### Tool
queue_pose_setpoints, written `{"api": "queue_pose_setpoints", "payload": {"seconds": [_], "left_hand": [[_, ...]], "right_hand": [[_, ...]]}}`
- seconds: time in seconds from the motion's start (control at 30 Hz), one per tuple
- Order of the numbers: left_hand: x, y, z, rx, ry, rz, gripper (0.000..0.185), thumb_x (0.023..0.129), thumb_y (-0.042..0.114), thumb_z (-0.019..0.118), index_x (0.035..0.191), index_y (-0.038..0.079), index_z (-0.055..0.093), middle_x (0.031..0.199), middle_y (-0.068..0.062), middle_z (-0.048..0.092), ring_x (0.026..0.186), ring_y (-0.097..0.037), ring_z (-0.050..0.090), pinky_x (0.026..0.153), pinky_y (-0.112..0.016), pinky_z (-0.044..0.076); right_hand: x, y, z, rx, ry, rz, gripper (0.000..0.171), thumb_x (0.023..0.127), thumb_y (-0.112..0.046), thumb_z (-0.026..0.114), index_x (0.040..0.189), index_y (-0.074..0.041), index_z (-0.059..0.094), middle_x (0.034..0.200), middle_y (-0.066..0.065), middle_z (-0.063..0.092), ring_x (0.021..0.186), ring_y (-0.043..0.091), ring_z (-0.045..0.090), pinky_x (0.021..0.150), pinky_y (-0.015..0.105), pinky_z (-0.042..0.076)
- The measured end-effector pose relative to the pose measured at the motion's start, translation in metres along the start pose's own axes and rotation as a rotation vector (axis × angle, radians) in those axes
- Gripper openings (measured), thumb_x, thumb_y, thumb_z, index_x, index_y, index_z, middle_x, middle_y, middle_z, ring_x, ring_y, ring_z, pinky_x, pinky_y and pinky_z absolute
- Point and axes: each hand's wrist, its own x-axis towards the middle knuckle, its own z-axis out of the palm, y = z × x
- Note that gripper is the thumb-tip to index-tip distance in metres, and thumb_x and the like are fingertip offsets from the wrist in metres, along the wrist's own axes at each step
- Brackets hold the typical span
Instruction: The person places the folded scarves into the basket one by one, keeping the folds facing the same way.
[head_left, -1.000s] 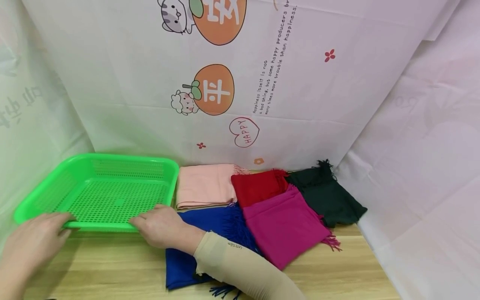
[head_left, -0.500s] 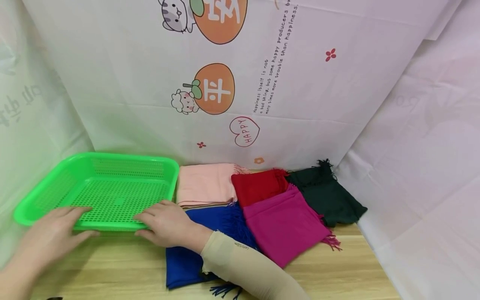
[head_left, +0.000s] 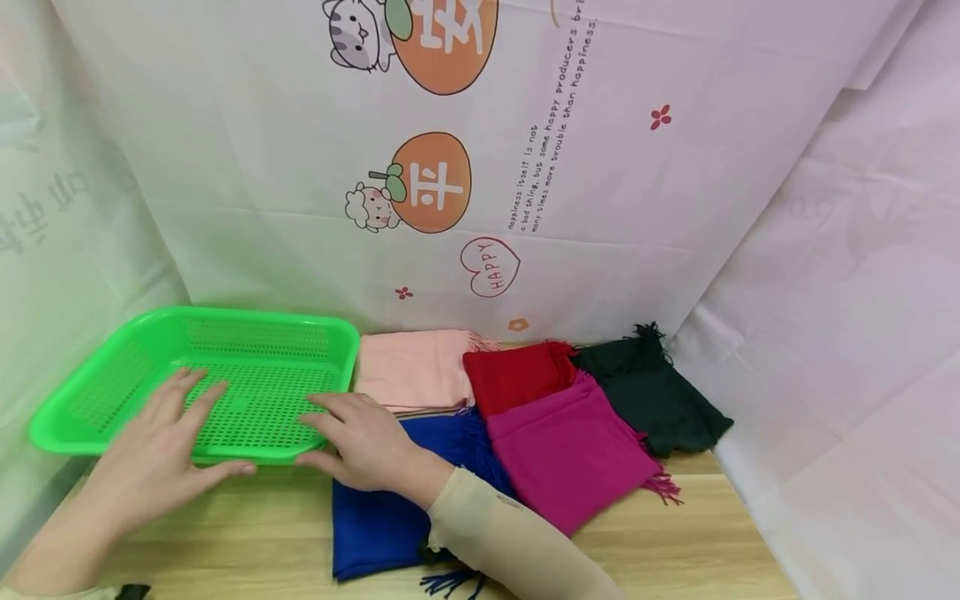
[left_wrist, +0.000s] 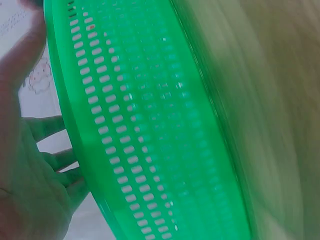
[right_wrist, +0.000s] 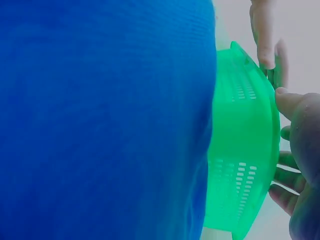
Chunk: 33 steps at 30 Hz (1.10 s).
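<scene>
A green plastic basket (head_left: 262, 329) with a perforated bottom stands on the left of the wooden table, holding nothing. Over its front left rim, my left hand (head_left: 153, 462) is spread with straight fingers; the left wrist view shows its fingers (left_wrist: 47, 127) beyond the rim. My right hand (head_left: 360, 437) hovers at the front right corner, fingers loosely extended and its thumb near the rim. Below the right forearm lies a folded blue fringed scarf (head_left: 375, 533), partly hidden by it; the scarf also fills much of the right wrist view. Neither hand grips anything.
Right of the basket lie more folded fringed scarves: pink (head_left: 412, 371), red (head_left: 517, 375), magenta (head_left: 562, 458) and dark green (head_left: 656, 392). White printed sheets (head_left: 600, 275) form walls behind and at both sides. Bare wood table (head_left: 262, 533) shows in front.
Both hands have let go of the basket's front rim and opened. The left hand has moved right and inward over the basket; the right hand has shifted slightly right. The basket stays put.
</scene>
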Motion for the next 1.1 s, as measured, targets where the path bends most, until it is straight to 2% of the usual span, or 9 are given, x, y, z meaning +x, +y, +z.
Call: {"api": "queue_pose_setpoints", "payload": {"seconds": [0.1, 0.23, 0.33, 0.43, 0.53, 0.63, 0.77, 0.87, 1.1], "left_hand": [[0.004, 0.009, 0.004, 0.008, -0.002, 0.043, 0.124, 0.074, 0.070, 0.094, 0.163, -0.004, 0.048, 0.170, -0.034, 0.036, 0.164, -0.053, 0.024, 0.121, -0.078, 0.032], [0.009, 0.021, 0.010, 0.019, 0.040, 0.128, 0.118, 0.081, 0.074, 0.087, 0.161, -0.004, 0.051, 0.164, -0.034, 0.045, 0.157, -0.053, 0.037, 0.136, -0.053, 0.017], [0.015, 0.029, 0.014, 0.026, 0.084, 0.188, 0.114, 0.087, 0.080, 0.078, 0.160, -0.004, 0.053, 0.160, -0.033, 0.051, 0.150, -0.054, 0.046, 0.137, -0.040, 0.011], [0.020, 0.036, 0.017, 0.028, 0.102, 0.214, 0.113, 0.091, 0.084, 0.071, 0.160, -0.003, 0.053, 0.159, -0.032, 0.053, 0.147, -0.054, 0.049, 0.137, -0.036, 0.010], [0.023, 0.042, 0.019, 0.026, 0.091, 0.215, 0.113, 0.091, 0.083, 0.070, 0.163, -0.001, 0.050, 0.160, -0.031, 0.053, 0.147, -0.053, 0.049, 0.137, -0.039, 0.014], [0.026, 0.047, 0.022, 0.025, 0.075, 0.217, 0.113, 0.091, 0.082, 0.072, 0.164, -0.001, 0.049, 0.160, -0.031, 0.052, 0.148, -0.053, 0.049, 0.134, -0.052, 0.027], [0.030, 0.053, 0.024, 0.027, 0.075, 0.240, 0.111, 0.089, 0.080, 0.075, 0.162, -0.001, 0.052, 0.159, -0.030, 0.054, 0.146, -0.053, 0.051, 0.118, -0.066, 0.045], [0.032, 0.057, 0.025, 0.024, 0.077, 0.264, 0.108, 0.090, 0.080, 0.075, 0.159, -0.001, 0.055, 0.158, -0.028, 0.057, 0.144, -0.052, 0.053, 0.110, -0.069, 0.050], [0.038, 0.067, 0.029, 0.014, 0.073, 0.293, 0.104, 0.093, 0.079, 0.073, 0.156, -0.002, 0.057, 0.154, -0.028, 0.060, 0.141, -0.051, 0.057, 0.109, -0.069, 0.051]], "right_hand": [[-0.006, 0.004, -0.003, 0.008, 0.001, 0.021, 0.060, 0.108, -0.051, 0.072, 0.154, -0.014, 0.064, 0.163, 0.010, 0.057, 0.152, 0.023, 0.053, 0.129, 0.035, 0.037], [-0.013, 0.009, -0.004, -0.004, -0.011, 0.047, 0.061, 0.110, -0.054, 0.069, 0.156, -0.015, 0.062, 0.164, 0.010, 0.056, 0.153, 0.022, 0.053, 0.130, 0.034, 0.036], [-0.019, 0.013, -0.005, -0.020, -0.010, 0.062, 0.061, 0.109, -0.054, 0.069, 0.155, -0.015, 0.063, 0.163, 0.009, 0.057, 0.152, 0.022, 0.054, 0.129, 0.034, 0.037], [-0.026, 0.017, -0.008, -0.013, 0.000, 0.077, 0.059, 0.109, -0.053, 0.071, 0.153, -0.014, 0.065, 0.161, 0.010, 0.059, 0.150, 0.023, 0.056, 0.128, 0.036, 0.039], [-0.033, 0.021, -0.011, 0.017, 0.007, 0.098, 0.058, 0.108, -0.050, 0.073, 0.152, -0.012, 0.065, 0.161, 0.011, 0.059, 0.150, 0.024, 0.056, 0.127, 0.039, 0.041], [-0.040, 0.025, -0.014, 0.041, 0.003, 0.129, 0.059, 0.108, -0.048, 0.074, 0.153, -0.011, 0.064, 0.162, 0.012, 0.058, 0.152, 0.025, 0.054, 0.127, 0.041, 0.042], [-0.050, 0.029, -0.017, 0.026, -0.009, 0.170, 0.061, 0.108, -0.049, 0.073, 0.155, -0.012, 0.063, 0.164, 0.010, 0.056, 0.153, 0.024, 0.052, 0.127, 0.041, 0.041], [-0.057, 0.033, -0.019, 0.025, -0.018, 0.198, 0.061, 0.108, -0.049, 0.073, 0.156, -0.013, 0.062, 0.165, 0.008, 0.055, 0.153, 0.024, 0.052, 0.127, 0.041, 0.041], [-0.073, 0.038, -0.027, 0.028, -0.033, 0.255, 0.063, 0.108, -0.050, 0.072, 0.159, -0.014, 0.059, 0.165, 0.008, 0.055, 0.151, 0.026, 0.054, 0.125, 0.044, 0.045]]}}
